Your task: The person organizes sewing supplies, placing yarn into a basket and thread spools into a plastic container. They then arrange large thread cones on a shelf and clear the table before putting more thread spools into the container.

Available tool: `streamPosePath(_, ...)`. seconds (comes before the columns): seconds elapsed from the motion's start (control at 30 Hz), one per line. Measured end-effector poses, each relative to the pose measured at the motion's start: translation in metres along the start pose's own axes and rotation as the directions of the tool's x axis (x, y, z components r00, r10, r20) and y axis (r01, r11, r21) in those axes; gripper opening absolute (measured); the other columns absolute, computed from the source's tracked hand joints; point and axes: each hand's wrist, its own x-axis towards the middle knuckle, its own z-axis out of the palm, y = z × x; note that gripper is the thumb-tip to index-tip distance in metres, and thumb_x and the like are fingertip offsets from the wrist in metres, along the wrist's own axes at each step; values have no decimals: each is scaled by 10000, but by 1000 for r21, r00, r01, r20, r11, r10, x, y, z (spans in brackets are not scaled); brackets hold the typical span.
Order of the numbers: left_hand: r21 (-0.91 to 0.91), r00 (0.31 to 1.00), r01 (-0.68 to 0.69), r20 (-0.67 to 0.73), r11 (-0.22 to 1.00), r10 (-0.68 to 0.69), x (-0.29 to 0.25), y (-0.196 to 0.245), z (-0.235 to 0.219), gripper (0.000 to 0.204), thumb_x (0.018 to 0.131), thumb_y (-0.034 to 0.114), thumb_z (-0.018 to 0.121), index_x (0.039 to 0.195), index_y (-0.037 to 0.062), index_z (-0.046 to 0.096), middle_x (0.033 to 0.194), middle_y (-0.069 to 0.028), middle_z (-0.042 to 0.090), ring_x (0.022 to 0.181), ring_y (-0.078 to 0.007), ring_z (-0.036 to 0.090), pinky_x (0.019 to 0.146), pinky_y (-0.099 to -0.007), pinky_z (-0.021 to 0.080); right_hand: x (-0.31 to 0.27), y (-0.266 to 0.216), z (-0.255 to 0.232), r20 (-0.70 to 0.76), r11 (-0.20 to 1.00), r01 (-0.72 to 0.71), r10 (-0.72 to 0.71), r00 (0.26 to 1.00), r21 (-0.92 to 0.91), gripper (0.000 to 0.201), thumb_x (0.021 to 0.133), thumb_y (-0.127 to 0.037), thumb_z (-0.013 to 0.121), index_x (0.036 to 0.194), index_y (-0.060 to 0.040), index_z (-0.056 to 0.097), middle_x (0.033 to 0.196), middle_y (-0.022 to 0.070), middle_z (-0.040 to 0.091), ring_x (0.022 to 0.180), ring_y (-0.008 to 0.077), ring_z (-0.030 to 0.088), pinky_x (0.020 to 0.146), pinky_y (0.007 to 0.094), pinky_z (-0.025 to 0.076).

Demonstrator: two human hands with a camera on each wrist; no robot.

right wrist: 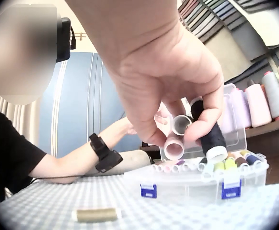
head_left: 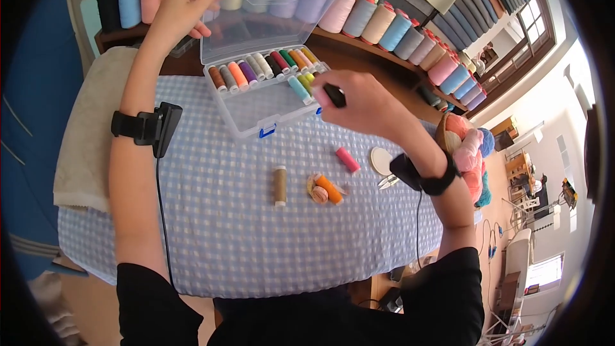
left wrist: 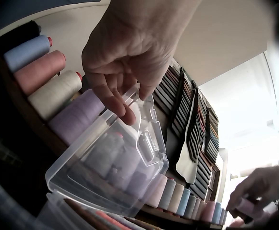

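A clear plastic box with blue latches lies on the cloth, its transparent lid raised. My left hand holds the lid's edge between thumb and fingers. Over the box's right side, my right hand grips thread spools: a black spool, a pinkish spool and one with a pale hollow end. Inside the box, several coloured spools stand in a row along the back, with a light-blue spool and yellow-green ones in front. The palm partly hides the held spools.
On the checked cloth lie a tan spool, a pink spool, an orange spool beside a coiled tape measure, a white disc and small scissors. Large thread cones line the shelf behind; yarn sits right.
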Motion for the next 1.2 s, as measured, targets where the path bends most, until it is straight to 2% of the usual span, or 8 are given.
streamPosePath(0.2, -10, 1000, 24, 13, 1000, -24, 0, 1, -1, 432, 893, 412, 512, 1051, 19, 598, 945, -81, 646, 503, -106, 599, 448, -186, 464, 54, 7, 36, 25, 993, -16, 13, 1000, 118, 329, 735, -154, 607, 1049, -57, 611, 800, 110, 641, 632, 197, 631, 590, 298, 492)
streamPosePath(0.37, -14, 999, 30, 31, 999, -30, 1, 0, -4, 428, 893, 409, 514, 1042, 16, 590, 946, -85, 649, 509, -106, 603, 443, -189, 465, 66, 16, 52, 14, 990, 88, -86, 996, -114, 329, 750, -194, 628, 1052, -65, 619, 909, 138, 639, 816, 263, 620, 747, 334, 484)
streamPosePath(0.57, -1, 1000, -10, 26, 1000, 10, 0, -1, -3, 429, 895, 414, 500, 1070, 33, 589, 949, -82, 652, 528, -104, 609, 462, -184, 470, 47, 17, 60, -162, 999, -2, -4, 987, -35, 317, 778, -211, 638, 1063, -73, 625, 1053, 141, 570, 956, 302, 562, 830, 362, 457)
streamPosePath(0.67, 18, 999, 19, 31, 1000, -20, 0, 0, -2, 428, 895, 415, 495, 1088, 46, 594, 961, -79, 653, 532, -101, 606, 481, -183, 474, 46, 12, 71, -330, 975, 112, -171, 928, -190, 285, 839, -283, 591, 1024, -72, 639, 1009, 128, 561, 877, 284, 588, 714, 361, 505)
streamPosePath(0.83, 30, 1000, -13, 23, 999, 12, 0, -1, -2, 425, 895, 418, 493, 1094, 58, 602, 969, -77, 654, 531, -89, 597, 488, -178, 471, 46, 9, 66, -115, 972, 109, -135, 984, -208, 248, 842, -304, 586, 948, -91, 658, 911, 83, 596, 829, 267, 602, 655, 358, 513)
streamPosePath(1.07, -2, 999, 41, 24, 999, -41, 11, -17, -5, 437, 898, 418, 491, 1140, 69, 590, 1024, -85, 641, 527, -83, 591, 477, -164, 464, -1, 10, 26, -128, 942, 11, -57, 990, -335, 232, 812, -290, 636, 899, -75, 652, 827, 100, 622, 764, 268, 620, 653, 361, 498)
streamPosePath(1.13, -9, 998, 33, 46, 999, -32, 8, -17, -4, 448, 896, 428, 493, 1155, 74, 583, 1051, -73, 634, 522, -77, 585, 477, -162, 463, -27, 11, 17, 182, 934, -129, 198, 963, -334, 239, 794, -255, 650, 966, -90, 625, 839, 123, 631, 762, 288, 623, 656, 375, 490)
streamPosePath(1.2, -98, 999, -27, -47, 995, 23, -8, 12, -1, 318, 917, 262, 497, 919, -35, 610, 745, -118, 629, 471, -182, 610, 398, -242, 480, -53, 19, 28, 249, 938, -151, 235, 940, -313, 261, 798, -227, 639, 1022, -100, 598, 833, 131, 631, 751, 291, 622, 660, 379, 488)
